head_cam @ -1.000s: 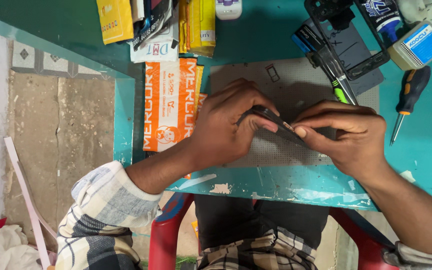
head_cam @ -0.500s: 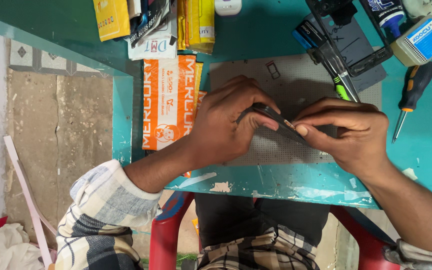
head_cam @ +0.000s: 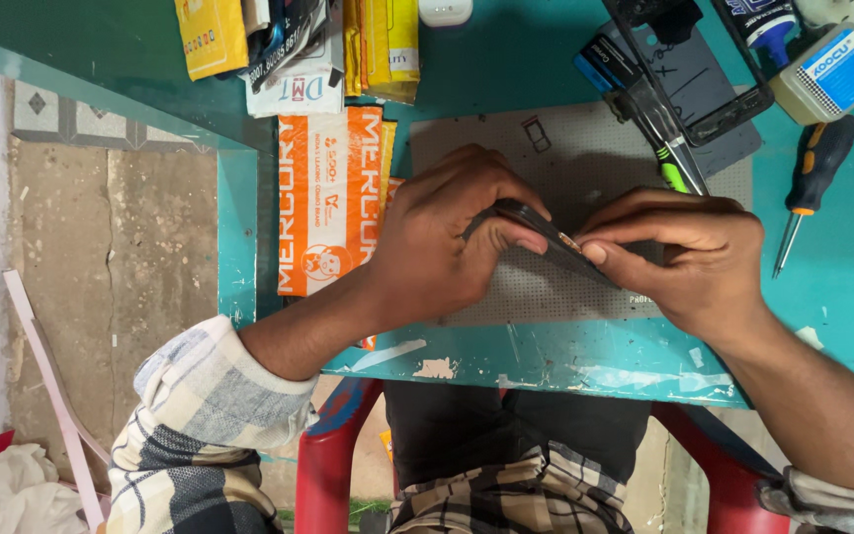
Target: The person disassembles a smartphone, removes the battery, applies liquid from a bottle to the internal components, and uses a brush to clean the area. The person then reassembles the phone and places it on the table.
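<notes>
Nothing has shifted over the last second: your left hand (head_cam: 437, 237) and right hand (head_cam: 689, 257) still pinch the dark phone (head_cam: 536, 225) between them, tilted above the grey mat (head_cam: 585, 148) near the tabletop's front edge. The steady grip suggests careful prying work.

We see an orange packet (head_cam: 333, 203) beside the grey mat (head_cam: 585, 148), a screwdriver (head_cam: 811, 178) to the right, a glue bottle (head_cam: 832, 71) above it, and yellow packets (head_cam: 212, 35) along the teal table (head_cam: 842, 297)
</notes>
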